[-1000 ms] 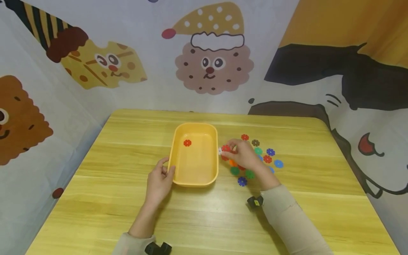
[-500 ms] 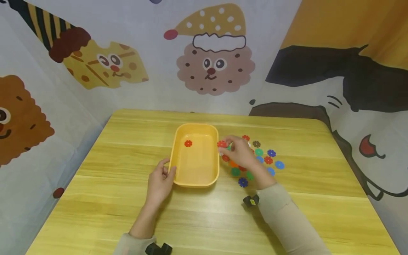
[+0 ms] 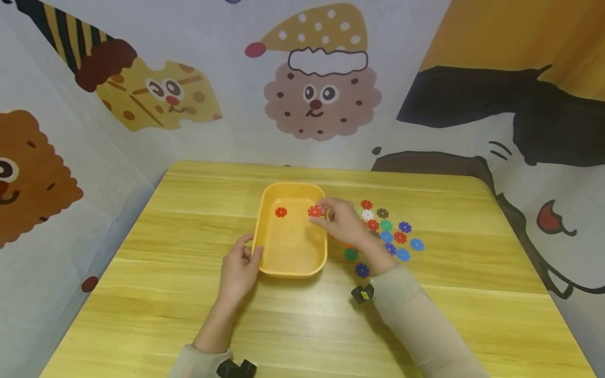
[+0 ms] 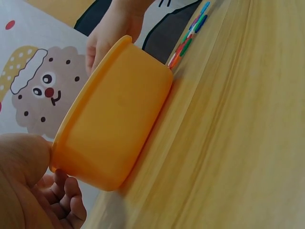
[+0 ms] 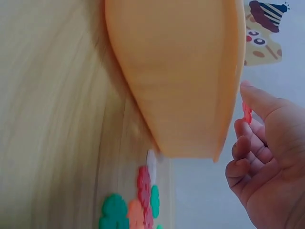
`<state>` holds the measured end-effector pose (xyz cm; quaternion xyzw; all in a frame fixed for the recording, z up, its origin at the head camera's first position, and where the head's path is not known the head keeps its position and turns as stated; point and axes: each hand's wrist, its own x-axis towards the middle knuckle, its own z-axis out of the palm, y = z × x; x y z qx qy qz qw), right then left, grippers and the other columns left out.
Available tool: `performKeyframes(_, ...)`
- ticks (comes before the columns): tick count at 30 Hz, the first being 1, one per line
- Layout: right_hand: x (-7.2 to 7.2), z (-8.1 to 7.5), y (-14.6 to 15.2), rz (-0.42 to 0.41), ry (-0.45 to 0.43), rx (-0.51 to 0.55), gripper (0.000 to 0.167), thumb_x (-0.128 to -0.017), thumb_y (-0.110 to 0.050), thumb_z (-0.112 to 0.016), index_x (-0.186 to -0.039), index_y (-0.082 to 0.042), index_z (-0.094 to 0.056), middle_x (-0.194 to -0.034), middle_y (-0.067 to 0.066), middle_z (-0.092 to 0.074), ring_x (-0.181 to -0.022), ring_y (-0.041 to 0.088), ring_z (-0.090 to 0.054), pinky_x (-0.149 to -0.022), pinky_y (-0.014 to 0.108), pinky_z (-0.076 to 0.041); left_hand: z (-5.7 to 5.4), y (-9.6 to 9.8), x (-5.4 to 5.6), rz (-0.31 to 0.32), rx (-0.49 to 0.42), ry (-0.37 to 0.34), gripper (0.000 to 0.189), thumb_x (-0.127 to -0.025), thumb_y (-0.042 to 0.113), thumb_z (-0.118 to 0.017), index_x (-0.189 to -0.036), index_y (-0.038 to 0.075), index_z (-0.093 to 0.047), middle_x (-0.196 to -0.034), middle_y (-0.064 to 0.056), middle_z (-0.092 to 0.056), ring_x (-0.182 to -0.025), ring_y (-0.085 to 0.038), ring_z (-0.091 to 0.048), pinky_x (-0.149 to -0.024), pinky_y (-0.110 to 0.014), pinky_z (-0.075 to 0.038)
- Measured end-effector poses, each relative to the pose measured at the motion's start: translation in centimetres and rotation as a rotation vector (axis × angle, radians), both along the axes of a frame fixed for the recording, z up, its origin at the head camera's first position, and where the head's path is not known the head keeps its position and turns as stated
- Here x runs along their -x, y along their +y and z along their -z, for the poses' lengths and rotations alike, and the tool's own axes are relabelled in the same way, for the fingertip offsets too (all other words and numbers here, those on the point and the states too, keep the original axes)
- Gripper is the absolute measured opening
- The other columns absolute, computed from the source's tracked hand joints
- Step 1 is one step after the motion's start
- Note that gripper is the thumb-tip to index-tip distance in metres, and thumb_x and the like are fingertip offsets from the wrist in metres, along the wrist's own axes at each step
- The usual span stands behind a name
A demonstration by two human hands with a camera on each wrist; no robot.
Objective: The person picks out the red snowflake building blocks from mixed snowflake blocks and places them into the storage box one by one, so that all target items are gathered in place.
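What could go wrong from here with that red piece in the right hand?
The pinched red piece could slip from the right hand near the right rim of the yellow tray and perhaps land outside.

The left hand grips the tray's left side, so a tug might shift it.

The right forearm, if lowered, might scatter nearby loose pieces.

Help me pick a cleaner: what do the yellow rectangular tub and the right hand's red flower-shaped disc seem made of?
Yellow rectangular tub: seemingly satin plastic, given its soft sheen and moulded rim.
Red flower-shaped disc: probably thin plastic, given its even colour and notched edge; gloss unclear.
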<state>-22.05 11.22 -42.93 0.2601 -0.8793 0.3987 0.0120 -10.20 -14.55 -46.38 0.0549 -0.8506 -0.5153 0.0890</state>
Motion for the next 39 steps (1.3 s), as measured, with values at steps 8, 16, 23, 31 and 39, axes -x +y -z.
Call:
performKeyframes(8, 0.6, 0.0, -2.1, -0.050, 0.058, -0.011, 0.037, -0.090, -0.025, -0.079, -0.116, -0.001, -0.068, -0.090, 0.003, -0.061, -0.058, 0.011, -0.047, -0.051, 0.023, -0.043, -0.2, 0.0, -0.1, 0.006, 0.005, -0.001, 0.041, -0.099, 0.013, -0.065, -0.136, -0.004, -0.056, -0.067, -0.004, -0.049, -0.049, -0.008, -0.037, -0.044, -0.020, -0.030)
performKeyframes(16, 1.3, 0.0, -3.9, -0.101, 0.026, -0.052, 0.038, -0.091, -0.027, -0.078, -0.117, -0.001, -0.067, -0.090, 0.006, -0.062, -0.060, 0.012, -0.051, -0.053, 0.024, -0.045, -0.3, 0.0, -0.1, 0.002, 0.014, -0.006, 0.041, -0.099, 0.013, -0.066, -0.135, -0.004, -0.056, -0.068, -0.004, -0.050, -0.049, -0.008, -0.038, -0.044, -0.020, -0.031)
performKeyframes(23, 2.4, 0.2, -5.5, -0.126, -0.001, -0.117, 0.038, -0.090, -0.023, -0.079, -0.117, 0.001, -0.067, -0.090, 0.006, -0.064, -0.066, 0.012, -0.056, -0.062, 0.024, -0.049, -0.1, 0.0, 0.0, 0.007, 0.013, -0.001, 0.041, -0.100, 0.014, -0.065, -0.135, -0.004, -0.057, -0.069, -0.004, -0.051, -0.051, -0.009, -0.040, -0.045, -0.020, -0.032)
performKeyframes(31, 2.8, 0.9, -7.3, -0.111, -0.038, -0.190, 0.040, -0.090, -0.027, -0.079, -0.117, 0.000, -0.068, -0.086, 0.005, -0.067, -0.073, 0.016, -0.058, -0.070, 0.028, -0.050, 0.0, 0.0, -0.1, 0.008, 0.003, -0.004, 0.040, -0.100, 0.014, -0.065, -0.135, -0.003, -0.057, -0.070, -0.005, -0.052, -0.052, -0.010, -0.042, -0.045, -0.020, -0.034)
performKeyframes(39, 2.9, 1.8, -8.6, -0.107, -0.096, -0.268, 0.034, -0.088, -0.031, -0.081, -0.110, -0.008, -0.069, -0.082, 0.000, -0.069, -0.073, 0.014, -0.063, -0.070, 0.028, -0.053, 0.2, 0.0, 0.0, 0.021, -0.002, 0.018, 0.040, -0.100, 0.012, -0.064, -0.135, -0.005, -0.056, -0.070, -0.005, -0.053, -0.050, -0.009, -0.043, -0.043, -0.020, -0.034)
